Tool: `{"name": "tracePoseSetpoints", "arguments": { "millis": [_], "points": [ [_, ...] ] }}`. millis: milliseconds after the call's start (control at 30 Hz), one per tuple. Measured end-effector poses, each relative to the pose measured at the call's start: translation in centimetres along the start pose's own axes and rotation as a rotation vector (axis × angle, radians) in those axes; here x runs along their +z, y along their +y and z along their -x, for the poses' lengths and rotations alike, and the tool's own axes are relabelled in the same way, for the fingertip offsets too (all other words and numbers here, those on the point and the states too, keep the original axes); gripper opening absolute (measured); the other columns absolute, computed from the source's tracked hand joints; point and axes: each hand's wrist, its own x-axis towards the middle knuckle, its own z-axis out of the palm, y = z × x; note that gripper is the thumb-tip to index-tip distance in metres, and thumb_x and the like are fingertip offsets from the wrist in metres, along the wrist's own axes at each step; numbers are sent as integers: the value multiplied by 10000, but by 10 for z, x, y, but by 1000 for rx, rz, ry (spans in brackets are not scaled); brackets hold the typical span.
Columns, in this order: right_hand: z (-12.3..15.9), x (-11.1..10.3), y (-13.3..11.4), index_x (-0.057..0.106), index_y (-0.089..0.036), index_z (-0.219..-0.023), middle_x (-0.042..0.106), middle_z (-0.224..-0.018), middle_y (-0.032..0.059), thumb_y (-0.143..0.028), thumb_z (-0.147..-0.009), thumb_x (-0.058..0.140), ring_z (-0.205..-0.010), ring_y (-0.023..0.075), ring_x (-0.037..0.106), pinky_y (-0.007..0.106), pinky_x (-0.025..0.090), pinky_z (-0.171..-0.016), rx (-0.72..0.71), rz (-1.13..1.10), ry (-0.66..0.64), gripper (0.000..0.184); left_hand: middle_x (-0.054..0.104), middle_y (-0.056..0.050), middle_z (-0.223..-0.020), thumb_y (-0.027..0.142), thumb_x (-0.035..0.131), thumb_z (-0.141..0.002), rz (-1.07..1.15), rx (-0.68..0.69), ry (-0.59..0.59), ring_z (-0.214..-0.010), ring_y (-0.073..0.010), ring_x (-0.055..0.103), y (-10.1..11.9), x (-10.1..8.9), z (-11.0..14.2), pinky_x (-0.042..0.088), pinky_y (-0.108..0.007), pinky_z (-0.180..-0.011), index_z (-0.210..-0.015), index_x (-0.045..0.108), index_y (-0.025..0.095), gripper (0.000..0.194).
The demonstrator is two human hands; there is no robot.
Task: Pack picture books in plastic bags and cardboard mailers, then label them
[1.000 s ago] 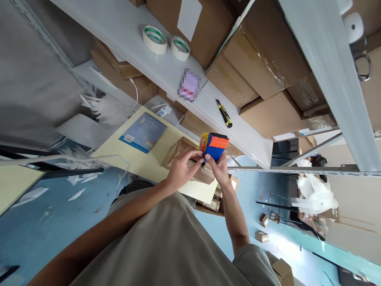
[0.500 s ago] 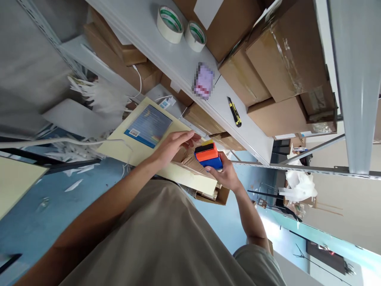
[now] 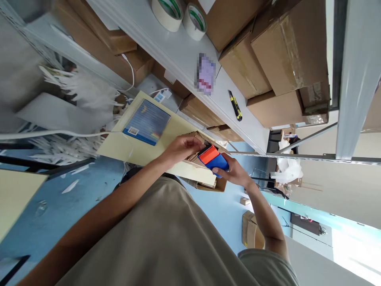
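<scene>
In my right hand (image 3: pixel 235 171) is a blue and orange tape dispenser (image 3: pixel 219 163) with a black toothed edge. My right thumb lies across its blue side, and the other fingers are mostly hidden behind it. At the dispenser's black end is my left hand (image 3: pixel 185 148), its fingers curled and pressed together. Whatever they pinch is too small to make out. Brown cardboard pieces (image 3: pixel 195 159) lie below both hands at the end of the cream tabletop (image 3: pixel 119 146). A blue booklet (image 3: pixel 146 122) rests on that tabletop, left of my left hand.
On the grey shelf (image 3: pixel 253 133) are two tape rolls (image 3: pixel 195 23), a blurred purple item (image 3: pixel 205 74) and a yellow-black utility knife (image 3: pixel 235 106). Cardboard boxes (image 3: pixel 285 51) stack along its far side. A white cable (image 3: pixel 68 134) hangs at left. An open box (image 3: pixel 252 230) stands on the floor.
My left fingers have closed from a loose, spread pose and come to the dispenser's black end. The dispenser has tilted a little in my right hand. The view has shifted slightly.
</scene>
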Motion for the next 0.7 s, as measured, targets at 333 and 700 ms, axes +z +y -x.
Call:
{"name": "tracePoseSetpoints", "arguments": {
  "millis": [333, 700],
  "points": [
    [6, -74, -7, 718, -204, -1077, 795, -852, 48, -808, -905, 835, -701, 192, 753, 305, 569, -620, 267, -52, -460, 639, 800, -48, -797, 641, 977, -686, 97, -18, 430, -685, -170, 637, -69, -9, -4, 465, -282, -605, -862, 839, 208, 487],
    [-37, -116, -47, 730, -210, -920, 776, -777, 41, -845, -868, 832, -636, 165, 687, 294, 497, -565, 364, 194, -448, 646, 800, -36, -846, 442, 909, -819, 79, -155, 626, -887, -203, 717, -134, -30, -40, 533, -287, -767, -777, 739, 204, 295]
  ]
}}
